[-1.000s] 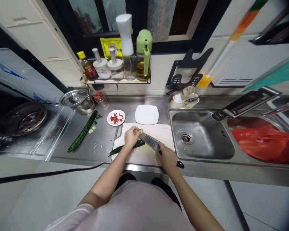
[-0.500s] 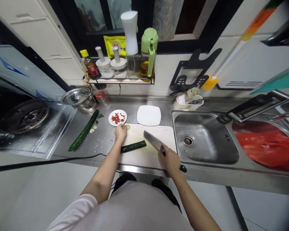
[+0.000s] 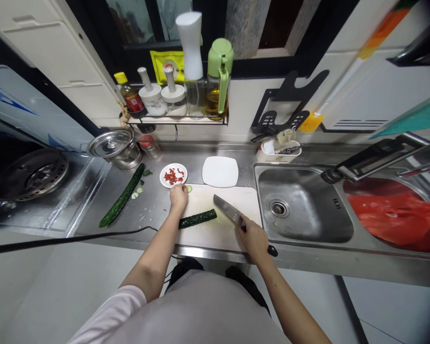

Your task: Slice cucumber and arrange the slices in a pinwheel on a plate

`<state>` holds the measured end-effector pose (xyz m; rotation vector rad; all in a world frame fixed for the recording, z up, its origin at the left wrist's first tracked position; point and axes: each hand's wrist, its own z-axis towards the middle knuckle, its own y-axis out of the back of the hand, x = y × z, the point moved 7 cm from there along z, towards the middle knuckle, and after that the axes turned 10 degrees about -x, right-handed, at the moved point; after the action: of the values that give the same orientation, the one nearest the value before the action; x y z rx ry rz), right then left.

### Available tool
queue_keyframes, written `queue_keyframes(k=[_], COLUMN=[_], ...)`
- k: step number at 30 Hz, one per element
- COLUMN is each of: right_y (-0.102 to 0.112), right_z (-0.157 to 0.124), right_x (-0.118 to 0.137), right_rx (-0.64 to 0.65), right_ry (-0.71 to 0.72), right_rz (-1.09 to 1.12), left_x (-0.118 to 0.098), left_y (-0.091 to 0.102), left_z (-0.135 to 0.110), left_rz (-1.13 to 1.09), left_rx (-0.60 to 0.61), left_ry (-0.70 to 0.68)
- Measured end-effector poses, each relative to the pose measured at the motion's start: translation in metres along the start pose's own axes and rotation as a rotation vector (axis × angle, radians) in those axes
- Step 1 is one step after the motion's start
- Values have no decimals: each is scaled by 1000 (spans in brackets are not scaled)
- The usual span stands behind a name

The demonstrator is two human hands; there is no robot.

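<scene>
My right hand is wrapped round the black handle of a kitchen knife, whose blade rests over the cutting board and points up and left. On the white cutting board lies a cut length of cucumber, its left end hidden behind my left forearm. My left hand is closed at the board's top left corner, just below a small white plate of chopped red pieces. A pale cucumber slice lies right beside its fingertips. What the fingers pinch, if anything, is hidden.
A whole cucumber lies left of the board, with small green scraps near it. Behind the board sits a white square plate. The steel sink is at the right, a lidded pot at the left. A black cable crosses the counter's front edge.
The view has shifted slightly. Both hands, the knife and the cucumber keep nearly the same places.
</scene>
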<state>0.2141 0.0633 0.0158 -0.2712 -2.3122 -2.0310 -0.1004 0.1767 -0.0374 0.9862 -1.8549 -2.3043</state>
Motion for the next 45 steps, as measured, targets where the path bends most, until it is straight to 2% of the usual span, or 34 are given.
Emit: queue_keyframes(k=[6,9,12,14,17,21,24,28,32,38,45], right_y=[-7,-10,-13,-13,-11,-8,-7,-11,-16,-13,-12], right_z=[1,0,0,0,0,1,0,0,-1,-3,-8], right_x=[-3,-4,-4,-4,-2,8,16,26,34,38,46], right_rx=[31,62,81,76,71,76,78,115,145,126,147], right_ry=[-13,-32,-47,-53,-59,-30,-2,30,54,66,109], right_rz=[24,46,79,100,115,115,125,122,126,150,148], left_x=[-3,-3,-4,-9,-27,-44,-50,-54,-54,-54,-54], left_y=[3,13,27,32,34,32,27,20,14,8,10], left_z=[-1,-3,-16,-32,-67,-108,-124,-132,-135,-137,-142], left_rz=[-18,-119,-250,-304,-360,-355,-337,-323,-299,-254,-233], left_rx=[-4,-74,-169,-168,-78,12,50,54,49,67,32], left_ry=[-46,-44,-74,-158,-382,-590,-679,-755,-782,-755,-762])
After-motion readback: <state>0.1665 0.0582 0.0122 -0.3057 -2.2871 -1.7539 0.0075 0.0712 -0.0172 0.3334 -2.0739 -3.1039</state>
